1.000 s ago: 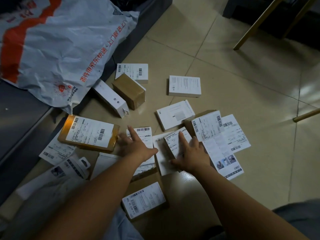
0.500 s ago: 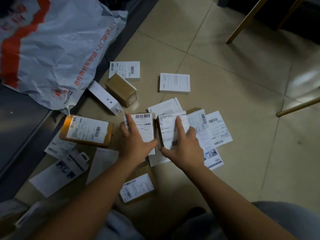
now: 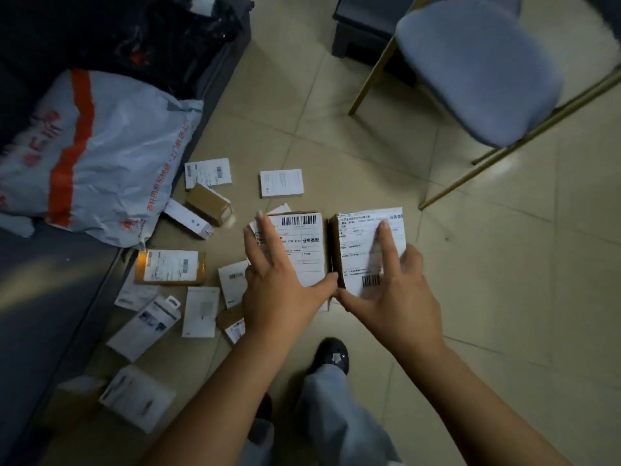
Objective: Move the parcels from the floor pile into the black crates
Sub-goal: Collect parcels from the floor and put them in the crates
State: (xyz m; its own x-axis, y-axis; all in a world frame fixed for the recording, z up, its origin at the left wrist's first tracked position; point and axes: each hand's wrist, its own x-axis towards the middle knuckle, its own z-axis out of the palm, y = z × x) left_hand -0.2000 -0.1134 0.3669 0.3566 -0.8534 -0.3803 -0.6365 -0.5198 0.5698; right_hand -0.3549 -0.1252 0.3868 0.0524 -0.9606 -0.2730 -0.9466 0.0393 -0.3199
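- Tiled floor (image 3: 336,136) carries scattered parcels beside a grey mail bag (image 3: 111,163).
- Left hand (image 3: 279,290) and right hand (image 3: 396,290) have lifted two labelled boxes (image 3: 299,243) (image 3: 366,243) off the floor, fingers spread on top, thumbs gripping near edges.
- Crates not visible; carrying comes next.

We hold two parcels side by side above the floor (image 3: 470,297): the left parcel (image 3: 299,247) in our left hand (image 3: 279,290), the right parcel (image 3: 366,250) in our right hand (image 3: 393,297), their inner edges touching. Left of them the floor pile (image 3: 174,290) spreads along the sofa edge (image 3: 60,297). A large mailer bag (image 3: 111,163) lies on the sofa, behind the pile. A chair (image 3: 477,68) stands behind us to the right.
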